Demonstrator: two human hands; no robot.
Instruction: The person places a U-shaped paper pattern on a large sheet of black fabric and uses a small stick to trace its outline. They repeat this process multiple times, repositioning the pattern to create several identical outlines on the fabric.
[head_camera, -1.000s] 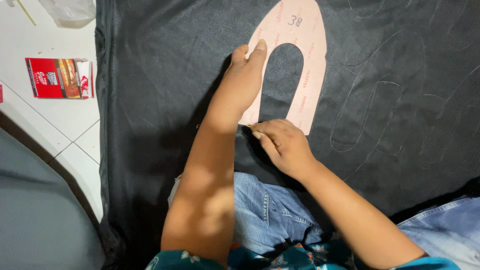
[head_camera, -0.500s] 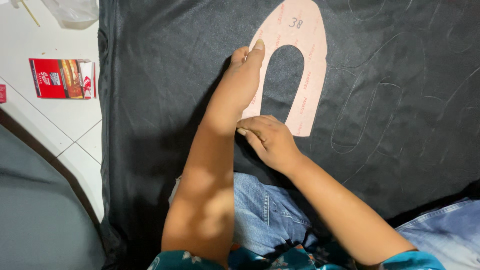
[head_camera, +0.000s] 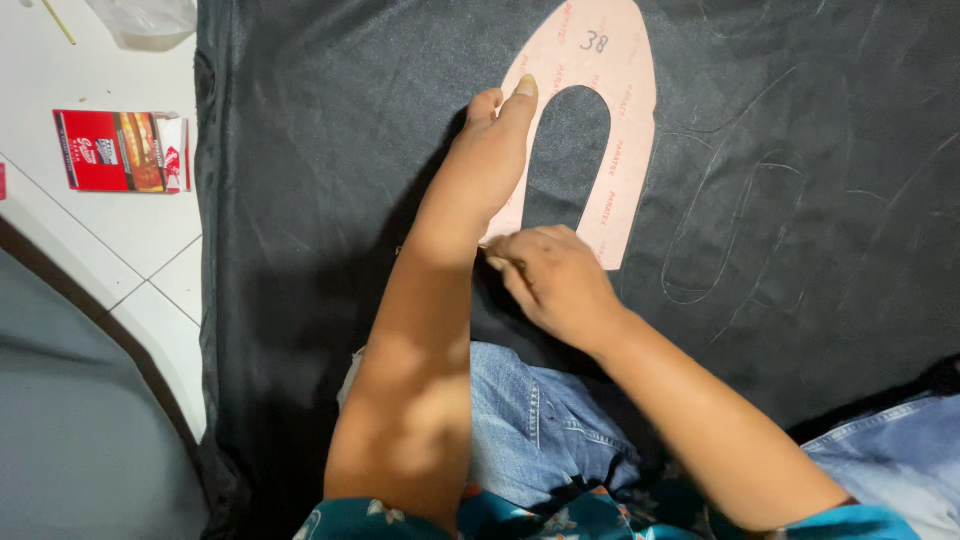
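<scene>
Head view looks straight down on a sheet of black cloth (head_camera: 330, 200) spread over a white tiled floor (head_camera: 110, 250). On it lies one pink horseshoe-shaped cardboard pattern (head_camera: 625, 130), open end toward the person. The left hand (head_camera: 490, 160) lies flat along the pattern's left leg, fingers together and stretched out, pressing it onto the cloth. The right hand (head_camera: 555, 280) is curled at the foot of that same leg, fingertips pinched together as if around a thin marking tool, though the tool itself is hidden and I cannot be sure one is there.

What could go wrong: the cloth looks slick, and only one leg of the pattern is held down, so a push at the foot could pivot the free right leg and smear the outline. The left forearm also shades the spot being worked.

Count: one pattern, two hands, one cloth. At least two faint traced outlines (head_camera: 720, 230) show to the right of the pattern. One red packet (head_camera: 120, 150) lies on the tiles at left, well apart, with one clear plastic bag (head_camera: 145, 20) above it.
</scene>
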